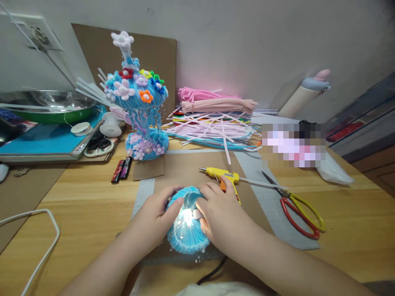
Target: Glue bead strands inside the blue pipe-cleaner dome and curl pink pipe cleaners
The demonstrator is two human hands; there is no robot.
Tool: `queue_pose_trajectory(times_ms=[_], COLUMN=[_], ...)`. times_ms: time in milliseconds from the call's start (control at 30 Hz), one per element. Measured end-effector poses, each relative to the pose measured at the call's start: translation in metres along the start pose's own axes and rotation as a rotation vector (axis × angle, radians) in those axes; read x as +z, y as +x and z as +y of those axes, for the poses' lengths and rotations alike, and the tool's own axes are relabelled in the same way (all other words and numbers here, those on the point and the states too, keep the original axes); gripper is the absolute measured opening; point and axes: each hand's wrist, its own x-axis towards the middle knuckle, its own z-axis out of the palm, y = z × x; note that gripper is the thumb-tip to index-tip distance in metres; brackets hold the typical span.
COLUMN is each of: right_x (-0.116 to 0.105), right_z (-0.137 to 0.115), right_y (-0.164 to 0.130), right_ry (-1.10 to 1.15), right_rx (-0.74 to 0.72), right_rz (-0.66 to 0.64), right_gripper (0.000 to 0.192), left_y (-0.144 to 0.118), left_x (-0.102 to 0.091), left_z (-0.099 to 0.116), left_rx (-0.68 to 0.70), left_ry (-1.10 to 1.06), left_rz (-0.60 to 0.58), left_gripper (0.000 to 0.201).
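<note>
Your blue dome (187,236) sits at 6 o'clock on the surface (86,205), cupped from both sides: left hand (154,218) wrapped round its 9 o'clock flank, right hand (216,218) closed on the 3 o'clock side, fingers over the rim. It looks light and soft, fuzzy stems wound over a shell, so it'll squash or shed beads if you squeeze. Hold it by the sides like you're doing, not the open top. The light (187,217) inside blows out the middle, so what your right fingertips pinch there is maybe a small switch, hard to say. The glue gun (220,176) lies just past your knuckles at 12 o'clock, scissors (298,213) at 3.
</note>
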Motion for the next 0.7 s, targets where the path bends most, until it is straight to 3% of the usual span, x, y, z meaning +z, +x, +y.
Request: queue_pose_trajectory(times_ms=[267,433,567,700], right_x=[-0.005,-0.020,-0.031,-0.026], right_z=[-0.001,0.001,0.010,0.016], right_y=[0.002,-0.003,-0.014,-0.020], right_ry=[0.044,0.116,0.261,0.387], right_rx=[0.011,0.025,0.021,0.092], right_rz=[-0.052,-0.073,0.053,0.192], right_gripper=[0.010,0.008,0.011,0.018], left_y=[0.002,0.002,0.002,0.002], left_x=[0.000,-0.001,-0.002,-0.002], left_z=[-0.003,-0.002,-0.002,-0.005], left_rx=[0.019,0.012,-0.013,-0.069], left_ry=[0.042,0.029,0.011,0.000], left_rz=[0.008,0.021,0.046,0.126], left_gripper=[0.032,0.031,0.033,0.037])
